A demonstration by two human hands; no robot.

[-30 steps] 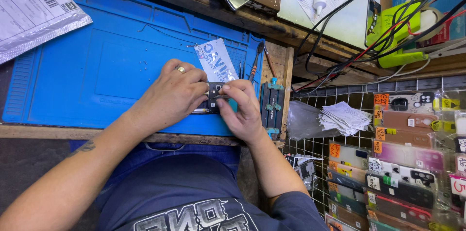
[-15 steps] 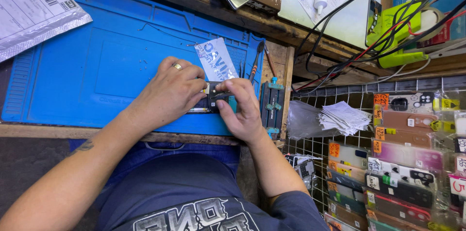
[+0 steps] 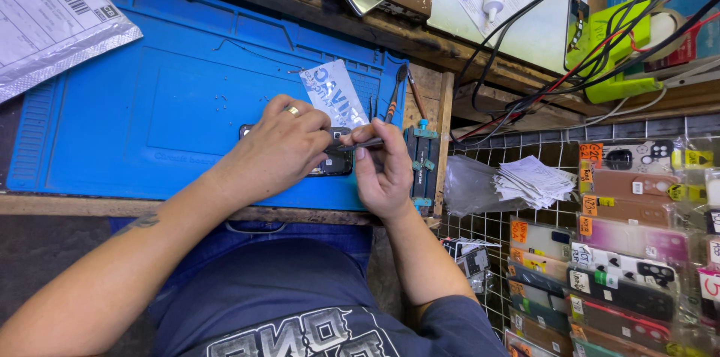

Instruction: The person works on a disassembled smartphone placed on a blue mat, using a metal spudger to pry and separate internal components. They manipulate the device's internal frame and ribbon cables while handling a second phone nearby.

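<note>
1. Left hand lay flat over a dark phone, fingers curled down on it and pressing it to the blue mat; a ring showed on one finger.
2. The phone sat near the right end of the mat, close to its near edge, mostly covered by the left hand.
3. Right hand pinched slim metal tweezers between thumb and fingertips; the tips pointed left and met the phone's far right corner.
4. A white sticker sheet with blue print lay on the mat just beyond both hands.
5. A small blue clamp fixture stood just right of the right hand, at the mat's edge on the wooden worktop.
6. Two thin hand tools lay beyond the fixture.
7. Far left: a grey mailing bag overlapped the mat's corner.
8. Right: a wire rack held packaged phone cases; a stack of white papers sat beside it.
</note>
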